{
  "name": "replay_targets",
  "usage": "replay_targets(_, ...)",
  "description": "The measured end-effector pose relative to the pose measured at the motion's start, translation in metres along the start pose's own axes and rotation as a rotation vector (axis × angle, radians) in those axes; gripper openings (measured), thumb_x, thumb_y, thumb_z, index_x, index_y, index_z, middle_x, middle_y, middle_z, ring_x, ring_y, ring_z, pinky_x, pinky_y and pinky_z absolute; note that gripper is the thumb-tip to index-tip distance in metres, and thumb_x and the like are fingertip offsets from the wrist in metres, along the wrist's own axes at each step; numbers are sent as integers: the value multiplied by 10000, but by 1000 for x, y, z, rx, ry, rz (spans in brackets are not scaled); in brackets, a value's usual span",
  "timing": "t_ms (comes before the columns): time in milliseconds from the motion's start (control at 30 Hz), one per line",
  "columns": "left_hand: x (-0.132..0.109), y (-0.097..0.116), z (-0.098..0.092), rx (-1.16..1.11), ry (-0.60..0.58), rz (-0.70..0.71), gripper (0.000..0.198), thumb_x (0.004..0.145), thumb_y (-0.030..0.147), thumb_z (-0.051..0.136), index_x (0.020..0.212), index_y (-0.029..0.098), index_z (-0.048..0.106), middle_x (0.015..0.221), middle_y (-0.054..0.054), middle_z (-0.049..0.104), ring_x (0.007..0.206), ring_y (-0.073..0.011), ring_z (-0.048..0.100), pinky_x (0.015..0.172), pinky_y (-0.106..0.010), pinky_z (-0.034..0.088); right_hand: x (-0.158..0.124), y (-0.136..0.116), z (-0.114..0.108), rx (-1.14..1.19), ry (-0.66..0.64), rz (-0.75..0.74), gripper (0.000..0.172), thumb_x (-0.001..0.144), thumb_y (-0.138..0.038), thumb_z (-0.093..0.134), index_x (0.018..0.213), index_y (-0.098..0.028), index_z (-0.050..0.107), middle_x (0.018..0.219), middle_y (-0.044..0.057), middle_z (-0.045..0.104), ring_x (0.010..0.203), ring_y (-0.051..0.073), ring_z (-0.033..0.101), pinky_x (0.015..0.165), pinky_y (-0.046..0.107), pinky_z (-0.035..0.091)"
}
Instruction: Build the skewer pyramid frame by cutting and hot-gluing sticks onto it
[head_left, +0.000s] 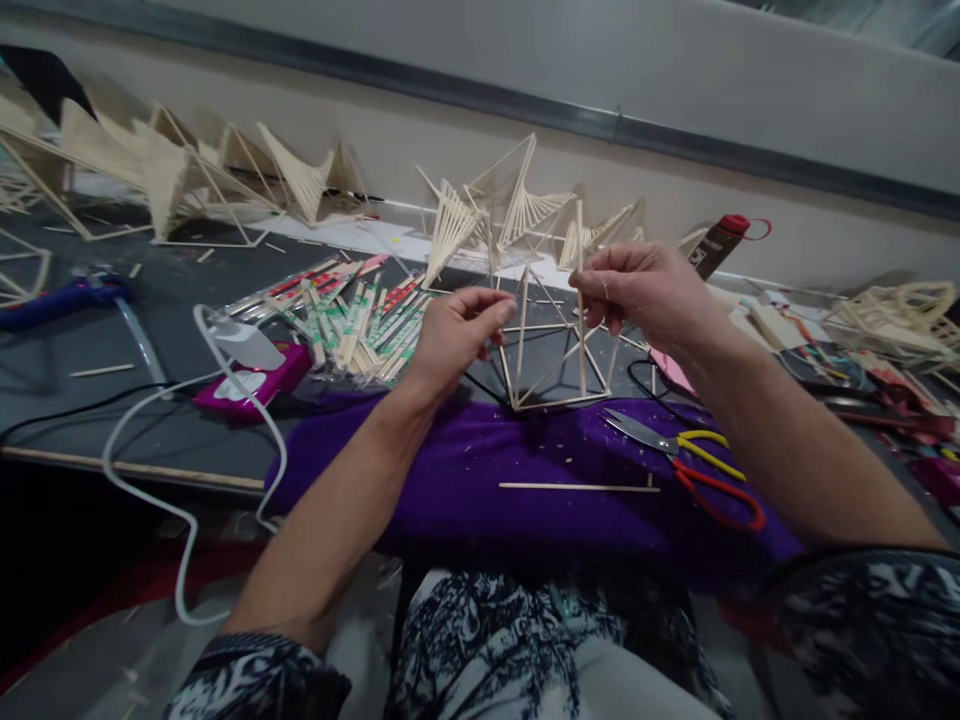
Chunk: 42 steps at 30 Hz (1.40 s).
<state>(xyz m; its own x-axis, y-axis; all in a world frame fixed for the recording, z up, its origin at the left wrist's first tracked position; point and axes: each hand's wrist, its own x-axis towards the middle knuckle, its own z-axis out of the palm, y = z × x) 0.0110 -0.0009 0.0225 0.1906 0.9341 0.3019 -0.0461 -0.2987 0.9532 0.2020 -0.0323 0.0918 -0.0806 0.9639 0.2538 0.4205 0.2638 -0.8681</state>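
Observation:
A small open frame of thin wooden sticks (pixel 561 402) stands at the back edge of the purple cloth (pixel 450 470). My right hand (pixel 637 285) pinches an upright wooden stick (pixel 582 350), whose lower end comes down to the frame's base. To the left of the frame, my left hand (pixel 469 330) has its thumb and fingers pressed together; whatever may be between them is too small to make out. On the cloth in front lie a loose stick (pixel 577 487) and scissors (pixel 675 445) with yellow and red handles, blades part open.
Packs of wrapped chopsticks (pixel 360 320) lie left of the frame. A blue glue gun (pixel 67 300) and a magenta power block (pixel 255 385) with a white cable are further left. Finished stick models (pixel 525 210) line the wall; a brown bottle (pixel 718 245) stands behind my right hand.

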Motion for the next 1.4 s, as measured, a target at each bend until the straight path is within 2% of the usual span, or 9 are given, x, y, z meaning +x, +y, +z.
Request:
replay_targets(133,30,5,-2,44,23,42,259,726,244,639,963,148,680,836,-42,671,537,-62,560,373,-153,342,3,8,0,-67,-66,142,154,727,-240,684,629,-140,620,521,32,576,405,85,496,331,209,319)
replay_targets(233,48,7,3,61,-3,13,290,729,220,633,1009,150,667,885,-51,672,562,-58,564,392,-150,333,1,15,6,-118,-91,194,153,731,-233,679,627,-135,622,499,23,567,384,80,476,328,211,328)
replay_targets(367,63,3,7,73,-62,-92,249,736,231,643,968,146,675,819,-50,669,561,-60,568,408,-151,329,-1,21,10,-158,-117,200,155,749,-242,656,646,-130,625,480,11,548,381,79,468,337,210,345)
replay_targets(500,74,-5,7,63,-83,-108,195,739,224,645,909,140,689,780,-50,663,532,-52,552,409,-154,318,3,26,11,-192,-98,181,187,770,-266,636,642,-130,615,466,6,535,362,64,432,343,205,342)
replay_targets(767,77,-15,12,12,-92,-77,233,741,190,631,958,130,691,734,-40,654,531,-57,563,411,-159,330,7,34,15,-246,-68,199,168,769,-288,629,707,-132,639,473,0,534,382,75,449,365,212,350)
replay_targets(933,78,-20,14,-7,-84,-57,243,743,189,630,969,124,689,725,-38,653,525,-59,564,405,-164,340,9,34,17,-384,-53,156,186,769,-288,594,788,-118,668,486,12,551,399,89,469,404,234,385)
replay_targets(1133,79,-24,15,29,-90,-37,252,771,231,615,998,144,682,768,-42,667,545,-57,569,393,-150,324,8,28,17,-541,-47,86,204,768,-274,551,747,-115,676,468,18,558,375,84,448,431,242,379)
replay_targets(1400,76,-20,17,57,-99,-31,269,784,267,617,1033,179,668,777,-36,676,568,-70,582,414,-148,341,8,24,23,-640,-7,50,193,762,-241,537,749,-122,688,497,27,565,526,124,524,562,265,416)
